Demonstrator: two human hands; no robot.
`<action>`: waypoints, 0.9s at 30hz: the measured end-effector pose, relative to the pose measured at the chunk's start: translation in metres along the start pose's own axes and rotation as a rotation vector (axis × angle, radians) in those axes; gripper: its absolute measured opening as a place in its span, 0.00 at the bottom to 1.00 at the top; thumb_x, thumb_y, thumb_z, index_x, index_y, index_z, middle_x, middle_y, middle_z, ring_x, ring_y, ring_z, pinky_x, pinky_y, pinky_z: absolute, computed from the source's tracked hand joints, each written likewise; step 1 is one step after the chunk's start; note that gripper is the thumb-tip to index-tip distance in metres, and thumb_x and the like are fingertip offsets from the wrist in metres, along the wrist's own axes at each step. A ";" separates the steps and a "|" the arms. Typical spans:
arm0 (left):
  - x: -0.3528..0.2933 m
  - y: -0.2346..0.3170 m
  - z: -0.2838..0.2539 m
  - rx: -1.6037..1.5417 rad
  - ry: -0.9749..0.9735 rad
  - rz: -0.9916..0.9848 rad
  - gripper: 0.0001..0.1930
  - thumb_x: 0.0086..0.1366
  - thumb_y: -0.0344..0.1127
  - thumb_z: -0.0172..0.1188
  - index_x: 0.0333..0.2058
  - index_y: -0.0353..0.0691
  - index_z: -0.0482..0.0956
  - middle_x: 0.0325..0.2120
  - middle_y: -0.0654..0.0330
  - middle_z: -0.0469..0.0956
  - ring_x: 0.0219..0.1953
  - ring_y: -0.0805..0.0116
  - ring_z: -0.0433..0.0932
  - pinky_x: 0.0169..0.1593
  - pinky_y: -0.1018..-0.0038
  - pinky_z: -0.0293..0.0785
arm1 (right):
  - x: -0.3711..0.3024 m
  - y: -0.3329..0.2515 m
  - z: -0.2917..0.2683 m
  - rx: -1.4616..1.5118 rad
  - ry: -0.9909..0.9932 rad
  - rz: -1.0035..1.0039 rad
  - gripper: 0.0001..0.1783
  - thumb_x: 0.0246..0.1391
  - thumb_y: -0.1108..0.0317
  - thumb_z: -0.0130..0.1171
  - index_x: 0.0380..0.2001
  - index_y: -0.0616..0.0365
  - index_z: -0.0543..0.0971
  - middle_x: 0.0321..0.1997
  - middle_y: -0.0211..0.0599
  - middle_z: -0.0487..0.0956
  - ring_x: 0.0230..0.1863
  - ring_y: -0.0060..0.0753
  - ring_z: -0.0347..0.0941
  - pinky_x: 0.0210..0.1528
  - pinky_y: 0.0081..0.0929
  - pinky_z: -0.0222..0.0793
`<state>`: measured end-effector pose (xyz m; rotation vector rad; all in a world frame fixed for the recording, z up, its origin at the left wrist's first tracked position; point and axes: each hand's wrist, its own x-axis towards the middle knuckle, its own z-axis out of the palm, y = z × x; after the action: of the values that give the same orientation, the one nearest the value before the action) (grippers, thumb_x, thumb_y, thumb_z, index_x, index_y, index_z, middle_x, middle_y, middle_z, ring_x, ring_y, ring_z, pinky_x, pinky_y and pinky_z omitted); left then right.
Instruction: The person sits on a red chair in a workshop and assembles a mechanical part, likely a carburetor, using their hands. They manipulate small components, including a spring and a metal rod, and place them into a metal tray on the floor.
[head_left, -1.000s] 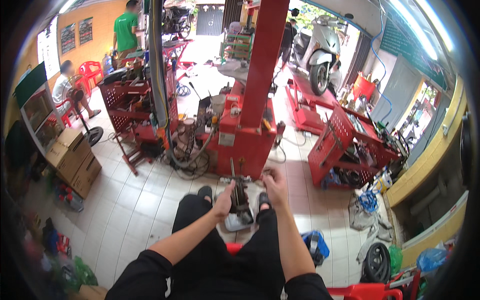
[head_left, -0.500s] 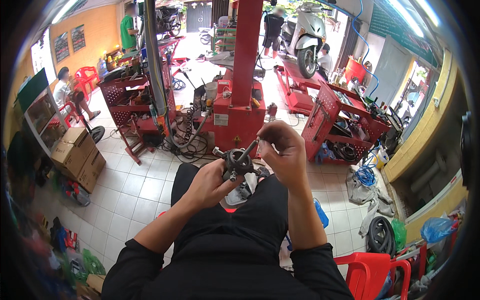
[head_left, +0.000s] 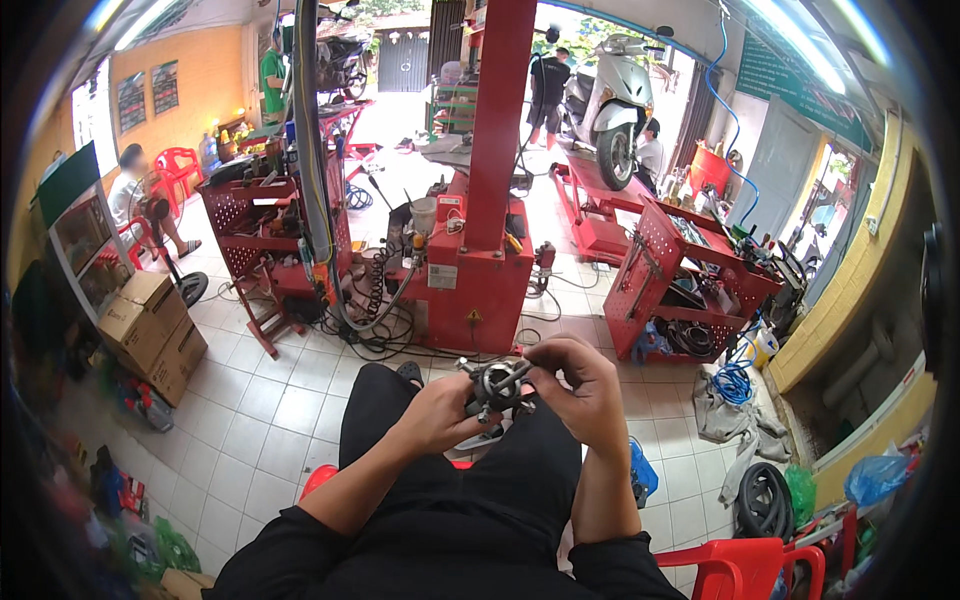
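Note:
Above my lap, my left hand (head_left: pixel 440 412) is closed around a dark ring-shaped metal part (head_left: pixel 484 392) with bolts sticking out from its sides. My right hand (head_left: pixel 584 392) is at the ring's right side, with thumb and fingers pinching a thin dark rod (head_left: pixel 518 373). The rod lies slanted across the ring's opening. Whether it passes through the opening or only rests over it, I cannot tell. My fingers hide the rod's right end and part of the ring's left side.
Ahead stands a red lift post (head_left: pixel 497 130) on a red base (head_left: pixel 480 285), with cables around it. Red tool carts (head_left: pixel 690 270) flank it. Cardboard boxes (head_left: pixel 150 335) are at left, a red plastic chair (head_left: pixel 725 565) at lower right. Beyond are a scooter (head_left: pixel 615 110) and other people.
Both hands and the ring part sit lower in the picture, which has tilted up slightly. My right hand has come down from above, closer to the ring, still holding the rod.

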<state>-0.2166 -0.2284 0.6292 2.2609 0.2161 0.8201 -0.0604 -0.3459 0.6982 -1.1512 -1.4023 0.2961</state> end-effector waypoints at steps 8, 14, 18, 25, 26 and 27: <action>0.010 -0.018 -0.002 -0.077 -0.183 -0.043 0.18 0.54 0.44 0.60 0.39 0.37 0.75 0.29 0.50 0.76 0.34 0.52 0.74 0.39 0.65 0.69 | 0.002 0.006 -0.004 -0.088 -0.028 -0.057 0.09 0.47 0.84 0.55 0.34 0.66 0.78 0.38 0.38 0.77 0.38 0.24 0.73 0.40 0.19 0.67; 0.012 -0.020 -0.005 -0.181 -0.166 0.001 0.18 0.54 0.44 0.60 0.38 0.36 0.74 0.31 0.49 0.75 0.35 0.51 0.74 0.41 0.64 0.68 | 0.001 0.012 0.009 -0.106 0.076 -0.123 0.10 0.46 0.82 0.59 0.34 0.63 0.79 0.34 0.35 0.76 0.32 0.22 0.70 0.35 0.18 0.65; 0.021 -0.018 -0.007 -0.098 -0.123 0.117 0.18 0.52 0.45 0.61 0.35 0.36 0.74 0.28 0.49 0.74 0.32 0.47 0.73 0.37 0.63 0.68 | -0.002 0.013 0.010 -0.038 0.182 -0.090 0.10 0.44 0.77 0.65 0.33 0.62 0.79 0.30 0.32 0.76 0.28 0.18 0.66 0.31 0.17 0.61; 0.000 -0.020 -0.001 0.017 -0.107 0.063 0.18 0.51 0.47 0.62 0.31 0.36 0.75 0.23 0.50 0.72 0.29 0.48 0.72 0.32 0.62 0.67 | -0.011 0.009 0.015 -0.111 0.097 0.058 0.13 0.42 0.72 0.69 0.29 0.61 0.74 0.22 0.30 0.74 0.24 0.17 0.66 0.25 0.18 0.61; -0.003 -0.021 0.001 -0.003 -0.094 0.058 0.18 0.51 0.47 0.62 0.31 0.36 0.75 0.23 0.50 0.72 0.28 0.48 0.72 0.32 0.62 0.67 | -0.012 0.012 0.018 -0.132 0.083 0.062 0.13 0.42 0.71 0.69 0.28 0.61 0.74 0.22 0.30 0.73 0.24 0.18 0.66 0.25 0.19 0.61; -0.006 -0.024 0.003 -0.023 -0.081 0.053 0.18 0.51 0.47 0.62 0.32 0.36 0.75 0.23 0.50 0.72 0.28 0.48 0.72 0.32 0.62 0.67 | -0.012 0.014 0.019 -0.153 0.069 0.067 0.14 0.42 0.71 0.69 0.28 0.61 0.74 0.22 0.30 0.73 0.23 0.18 0.67 0.24 0.19 0.61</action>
<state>-0.2176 -0.2150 0.6087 2.2814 0.1090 0.7522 -0.0738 -0.3400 0.6754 -1.3236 -1.3462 0.1968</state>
